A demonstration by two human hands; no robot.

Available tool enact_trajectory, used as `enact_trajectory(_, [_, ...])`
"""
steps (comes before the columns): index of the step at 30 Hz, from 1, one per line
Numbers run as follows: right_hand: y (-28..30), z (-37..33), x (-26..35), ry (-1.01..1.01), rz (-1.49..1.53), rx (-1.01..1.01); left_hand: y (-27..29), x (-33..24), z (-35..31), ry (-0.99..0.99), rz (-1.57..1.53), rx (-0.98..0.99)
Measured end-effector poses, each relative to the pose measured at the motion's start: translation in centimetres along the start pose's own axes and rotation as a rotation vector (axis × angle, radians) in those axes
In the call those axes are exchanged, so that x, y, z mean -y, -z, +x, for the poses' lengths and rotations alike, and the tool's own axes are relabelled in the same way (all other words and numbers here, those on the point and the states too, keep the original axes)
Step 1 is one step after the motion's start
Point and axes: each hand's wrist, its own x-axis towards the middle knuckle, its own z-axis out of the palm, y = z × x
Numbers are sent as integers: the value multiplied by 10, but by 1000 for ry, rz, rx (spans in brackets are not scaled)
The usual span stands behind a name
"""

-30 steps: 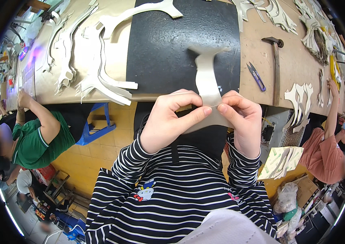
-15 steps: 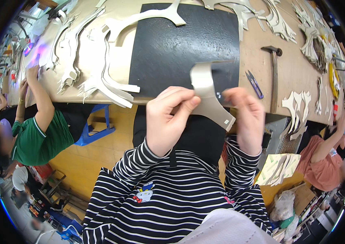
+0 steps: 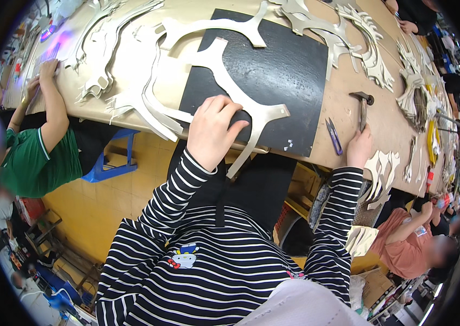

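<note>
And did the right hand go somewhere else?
Yes: the right hand has moved rightward, away from the black mat, past the purple snips to the hammer.

Bright light overexposes the left side of the table (image 3: 136,61), sheen marks the black mat (image 3: 276,73), and fisheye distortion bends the dark-rimmed periphery

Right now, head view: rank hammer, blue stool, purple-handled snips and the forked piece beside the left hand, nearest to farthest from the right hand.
1. Hammer: handle in the right hand.
2. Purple-handled snips: on the table, just left of that hand.
3. Forked piece: farther left, partly on the black mat.
4. Blue stool: far left, beyond the left hand.
</note>
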Motion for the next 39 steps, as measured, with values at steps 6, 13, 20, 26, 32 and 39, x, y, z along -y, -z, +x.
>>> enact_trajectory(6, [72,-34,57,-256,750,208,-16,10,2,-96,90,45])
enact_trajectory(13, [115,-87,148,163,645,487,-20,13,0,-77,131,67])
enact_trajectory(20, [127,-101,173,121,658,388,-17,11,1,-82,157,63])
enact_trajectory(26, [73,-70,148,204,400,98,-23,9,5,-114,167,32])
enact_trajectory(32, [59,-40,156,277,210,-70,-25,12,18,-177,20,79])
enact_trajectory(39, [75,-51,213,663,515,163,-12,9,31,-253,-96,146])
